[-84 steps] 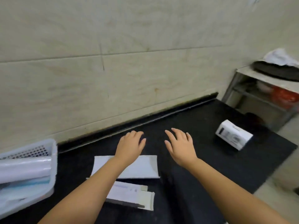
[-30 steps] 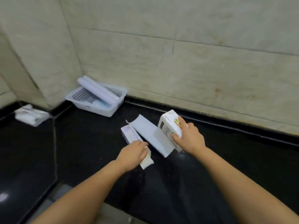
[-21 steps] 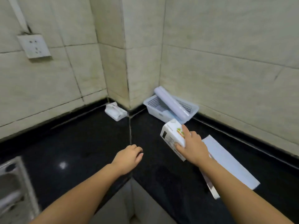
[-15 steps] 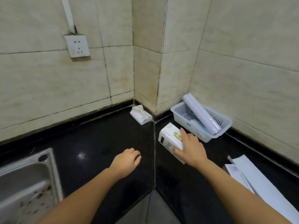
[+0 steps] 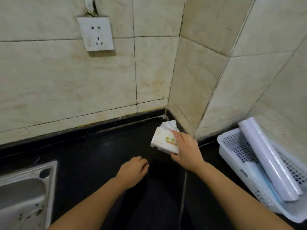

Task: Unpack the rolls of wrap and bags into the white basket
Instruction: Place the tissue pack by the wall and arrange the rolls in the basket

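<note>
In the corner where the black tabletop [image 5: 93, 156] meets the tiled wall, the right hand [image 5: 186, 149] has its grip closed around a small white box [image 5: 163, 142] with green and yellow print, the fingers across its top face and the thumb under its near edge. The box is tilted and sits right in front of a white crumpled packet [image 5: 169, 125] lying at the foot of the wall; whether the 2 touch cannot be told. The right forearm runs in from the lower right. The left hand [image 5: 132, 169] holds nothing, its grip slack with the fingers loosely curled, palm down just above or on the tabletop. The white basket [image 5: 232, 156] stands at the right against the wall, well apart from the box, with 1 long white roll [image 5: 269, 160] lying slantwise in it, its far end propped over the rim. A steel sink [image 5: 25, 193] is at the lower left and a wall socket [image 5: 96, 34] above.
</note>
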